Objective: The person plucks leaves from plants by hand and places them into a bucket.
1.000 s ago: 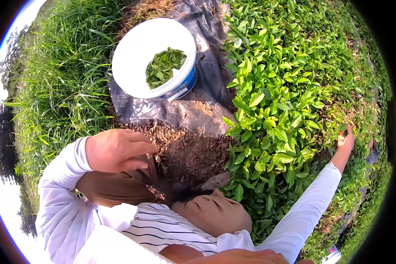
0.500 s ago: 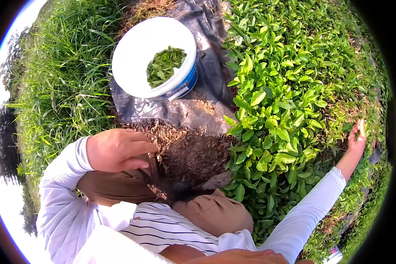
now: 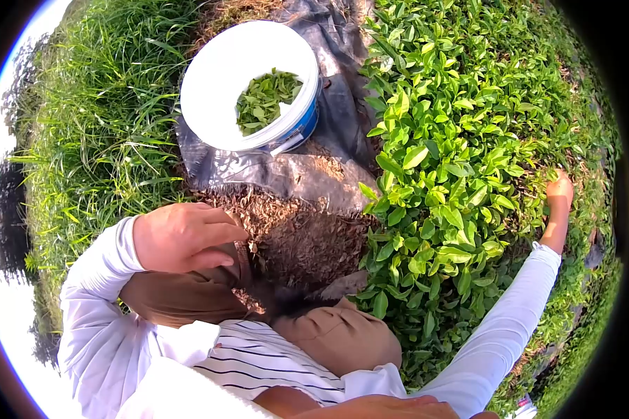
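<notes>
My left hand (image 3: 185, 238) hangs over my brown-trousered knee (image 3: 182, 299), fingers slightly bent and apart, holding nothing. Far out to the right, my right hand (image 3: 559, 188) reaches in among the leaves at the far side of the green bush (image 3: 433, 188); its fingertips are hidden or too small to make out. A white bucket (image 3: 220, 91) with a blue outside stands tilted toward me. Picked green leaves (image 3: 265, 101) lie inside it.
Tall grass (image 3: 105, 119) grows along the left. Black ground sheeting (image 3: 339, 105) lies beneath and beside the bucket, with dry brown soil and litter (image 3: 307, 248) nearer my knees. A small white object (image 3: 525, 407) is at the lower right.
My right hand has moved outward and then up the picture, turning from raised, visible fingers to reaching down into the leaves. My left hand has stayed nearly still.
</notes>
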Available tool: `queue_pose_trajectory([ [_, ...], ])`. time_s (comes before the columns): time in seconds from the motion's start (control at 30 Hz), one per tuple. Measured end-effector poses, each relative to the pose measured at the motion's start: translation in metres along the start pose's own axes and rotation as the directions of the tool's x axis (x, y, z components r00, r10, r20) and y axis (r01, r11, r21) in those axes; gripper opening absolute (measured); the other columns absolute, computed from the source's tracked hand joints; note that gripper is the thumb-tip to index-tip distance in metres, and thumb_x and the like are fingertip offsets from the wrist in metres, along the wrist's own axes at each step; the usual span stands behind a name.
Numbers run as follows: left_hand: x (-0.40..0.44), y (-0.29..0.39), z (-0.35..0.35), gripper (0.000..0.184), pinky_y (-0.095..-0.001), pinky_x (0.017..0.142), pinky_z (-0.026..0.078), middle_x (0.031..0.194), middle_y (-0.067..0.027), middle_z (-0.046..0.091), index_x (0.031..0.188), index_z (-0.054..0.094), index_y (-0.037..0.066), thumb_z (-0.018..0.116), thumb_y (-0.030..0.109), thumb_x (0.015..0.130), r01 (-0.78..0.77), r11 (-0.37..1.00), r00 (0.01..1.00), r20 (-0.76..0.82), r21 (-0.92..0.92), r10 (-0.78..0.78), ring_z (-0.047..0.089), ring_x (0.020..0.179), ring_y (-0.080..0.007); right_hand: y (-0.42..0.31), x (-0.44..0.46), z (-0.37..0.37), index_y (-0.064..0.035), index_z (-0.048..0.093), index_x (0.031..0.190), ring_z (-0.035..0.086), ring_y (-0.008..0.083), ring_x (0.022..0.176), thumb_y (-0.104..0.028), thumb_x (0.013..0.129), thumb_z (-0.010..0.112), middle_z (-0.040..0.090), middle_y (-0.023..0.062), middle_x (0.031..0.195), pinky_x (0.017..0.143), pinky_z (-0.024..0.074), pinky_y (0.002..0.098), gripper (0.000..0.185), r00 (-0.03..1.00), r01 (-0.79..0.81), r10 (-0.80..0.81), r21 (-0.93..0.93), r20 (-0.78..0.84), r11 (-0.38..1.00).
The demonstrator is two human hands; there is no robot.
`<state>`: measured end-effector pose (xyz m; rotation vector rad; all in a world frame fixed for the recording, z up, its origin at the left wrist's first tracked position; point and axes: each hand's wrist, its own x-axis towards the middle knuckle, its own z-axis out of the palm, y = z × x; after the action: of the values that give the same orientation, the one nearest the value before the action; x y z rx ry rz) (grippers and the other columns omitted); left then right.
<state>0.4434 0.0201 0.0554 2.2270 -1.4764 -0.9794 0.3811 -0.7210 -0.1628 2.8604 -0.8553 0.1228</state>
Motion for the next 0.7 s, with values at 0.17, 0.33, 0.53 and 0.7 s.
queue_pose_trajectory([
  [0.17, -0.002, -0.001, 0.0, 0.035, -0.0376, 0.075, 0.05, 0.099, -0.0147, 0.06, 0.108, 0.056, -0.001, 0.065, 0.019, 0.081, 0.004, 1.0, 1.0, -0.006, -0.001, -0.004, 0.06, 0.085, -0.031, -0.012, -0.012, -0.019, -0.0115, 0.057, 0.122, 0.062, 0.0325, 0.095, -0.019, 0.077, 0.067, 0.064, 0.0177, 0.104, 0.083, 0.0498, 0.0381, 0.047, 0.969, -0.123, 0.147, -0.126, 0.199, 0.984],
  [0.33, 0.0, -0.001, -0.002, 0.035, -0.0375, 0.075, 0.05, 0.099, -0.0143, 0.06, 0.108, 0.056, 0.0, 0.065, 0.019, 0.081, 0.003, 1.0, 1.0, -0.004, -0.007, -0.003, 0.06, 0.085, -0.0308, -0.033, -0.029, -0.045, -0.0059, 0.058, 0.121, 0.064, 0.0207, 0.071, -0.027, 0.081, 0.068, 0.068, 0.0139, 0.088, 0.062, 0.0484, 0.0329, 0.046, 0.883, -0.389, 0.35, 0.069, 0.313, 0.919],
  [0.53, 0.001, -0.002, -0.003, 0.035, -0.0375, 0.072, 0.05, 0.096, -0.014, 0.06, 0.109, 0.056, 0.0, 0.064, 0.021, 0.082, 0.017, 1.0, 1.0, 0.007, 0.004, -0.018, 0.06, 0.081, -0.0302, 0.01, -0.02, -0.037, -0.0096, 0.06, 0.078, 0.045, 0.0063, 0.051, -0.036, 0.086, 0.065, 0.054, -0.0029, 0.063, 0.045, 0.0334, 0.0209, 0.028, 0.834, -0.471, 0.428, 0.852, 0.347, 0.228],
  [0.7, 0.001, -0.002, -0.001, 0.036, -0.0375, 0.07, 0.05, 0.093, -0.0134, 0.059, 0.109, 0.055, 0.001, 0.064, 0.022, 0.082, 0.035, 0.999, 0.999, 0.011, 0.01, -0.035, 0.059, 0.078, -0.0298, 0.006, 0.0, -0.042, -0.0061, 0.063, 0.109, 0.054, 0.0132, 0.054, -0.034, 0.084, 0.066, 0.063, 0.0047, 0.07, 0.05, 0.0423, 0.0259, 0.038, 0.904, -0.427, 0.315, 0.637, 0.289, 0.641],
])
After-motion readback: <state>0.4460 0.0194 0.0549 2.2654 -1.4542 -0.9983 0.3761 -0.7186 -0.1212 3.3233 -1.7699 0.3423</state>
